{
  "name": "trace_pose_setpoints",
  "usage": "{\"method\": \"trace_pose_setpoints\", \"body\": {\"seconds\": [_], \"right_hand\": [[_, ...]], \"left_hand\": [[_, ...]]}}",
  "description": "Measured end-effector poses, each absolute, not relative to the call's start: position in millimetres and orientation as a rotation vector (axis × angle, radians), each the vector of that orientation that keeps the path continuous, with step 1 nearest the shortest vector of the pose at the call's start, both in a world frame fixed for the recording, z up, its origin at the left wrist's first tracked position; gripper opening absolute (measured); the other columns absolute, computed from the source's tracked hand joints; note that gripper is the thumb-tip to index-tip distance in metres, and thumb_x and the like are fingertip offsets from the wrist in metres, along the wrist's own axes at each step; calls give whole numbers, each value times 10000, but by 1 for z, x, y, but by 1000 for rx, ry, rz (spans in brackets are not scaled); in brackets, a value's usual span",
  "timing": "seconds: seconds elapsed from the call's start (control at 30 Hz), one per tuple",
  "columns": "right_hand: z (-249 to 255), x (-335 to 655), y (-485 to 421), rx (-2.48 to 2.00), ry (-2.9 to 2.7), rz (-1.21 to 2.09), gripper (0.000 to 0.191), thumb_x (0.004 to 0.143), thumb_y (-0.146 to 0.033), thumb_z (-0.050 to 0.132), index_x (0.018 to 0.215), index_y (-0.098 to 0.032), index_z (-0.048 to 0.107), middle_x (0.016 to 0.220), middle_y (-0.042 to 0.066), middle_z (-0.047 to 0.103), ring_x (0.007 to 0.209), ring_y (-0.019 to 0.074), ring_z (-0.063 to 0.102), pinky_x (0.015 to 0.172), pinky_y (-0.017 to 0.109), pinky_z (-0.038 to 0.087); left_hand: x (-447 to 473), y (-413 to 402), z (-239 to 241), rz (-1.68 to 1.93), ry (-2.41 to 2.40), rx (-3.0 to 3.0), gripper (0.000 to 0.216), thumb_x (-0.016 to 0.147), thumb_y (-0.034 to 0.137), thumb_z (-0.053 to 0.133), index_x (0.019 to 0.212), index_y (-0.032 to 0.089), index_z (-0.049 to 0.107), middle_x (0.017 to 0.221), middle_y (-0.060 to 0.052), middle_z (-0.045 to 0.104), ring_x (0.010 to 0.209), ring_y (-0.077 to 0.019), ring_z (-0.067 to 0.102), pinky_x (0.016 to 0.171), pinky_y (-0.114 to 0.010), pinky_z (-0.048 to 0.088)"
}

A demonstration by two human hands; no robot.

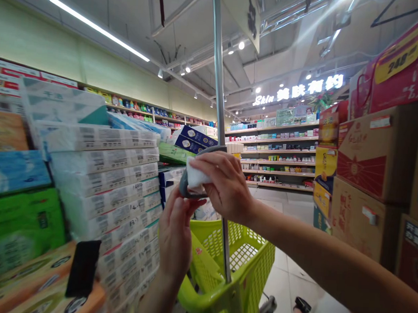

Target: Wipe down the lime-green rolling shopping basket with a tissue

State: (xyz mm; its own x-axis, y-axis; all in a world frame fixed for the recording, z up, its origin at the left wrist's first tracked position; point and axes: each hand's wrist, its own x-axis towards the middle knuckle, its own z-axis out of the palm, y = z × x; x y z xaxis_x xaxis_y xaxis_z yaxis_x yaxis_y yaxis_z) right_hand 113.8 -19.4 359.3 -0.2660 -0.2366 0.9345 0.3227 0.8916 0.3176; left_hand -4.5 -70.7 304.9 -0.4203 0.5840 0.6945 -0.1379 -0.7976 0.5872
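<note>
My right hand (225, 185) is closed on a small white folded tissue (196, 176), which it presses against the grey loop handle (194, 174) on top of a metal pole (219, 129). My left hand (175, 231) is raised just below, its fingers curled up to the handle's underside and touching it. The pole rises out of a lime-green plastic shopping basket (249, 264) on wheels right below my hands.
Stacked packs of white tissue (114, 180) and green and orange boxes (19, 226) fill the left. Cardboard cartons (375, 154) are piled on the right. An aisle of pale floor tiles (286, 201) leads to product shelves (278, 150) at the back.
</note>
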Motion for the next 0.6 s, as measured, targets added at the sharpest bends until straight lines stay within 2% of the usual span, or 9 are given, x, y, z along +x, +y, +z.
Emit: {"method": "trace_pose_setpoints", "body": {"seconds": [0.13,0.3,0.5,0.6], "right_hand": [[378,126,4,-173,-1565,-394,298,936,-232,511,1222,-293,565,1211,51,558,1170,233,501,1030,438,406],[388,130,7,-122,-1589,-278,260,950,-222,478,1185,-273,577,1113,52,574,1077,199,542,976,399,453],[386,127,-37,52,-2013,-453,292,968,-210,447,1230,-261,565,1141,38,613,1093,175,536,989,353,411],[396,134,-40,78,-2142,-557,225,968,-232,467,1157,-254,588,1135,25,633,1088,169,540,983,338,388]], "left_hand": [[-5,-75,305,2249,778,1510,334,823,411,650,1083,201,647,994,-45,682,916,-181,660,814,-299,567],[0,-80,305,2244,821,1547,352,843,413,629,1127,205,642,1028,-64,690,947,-200,663,804,-299,576],[0,-80,302,2169,735,1572,400,848,421,613,1167,180,633,1106,-87,688,1002,-237,662,849,-348,574],[-3,-81,300,2145,691,1566,412,853,428,602,1178,175,623,1091,-82,693,963,-224,673,868,-357,560]]}}
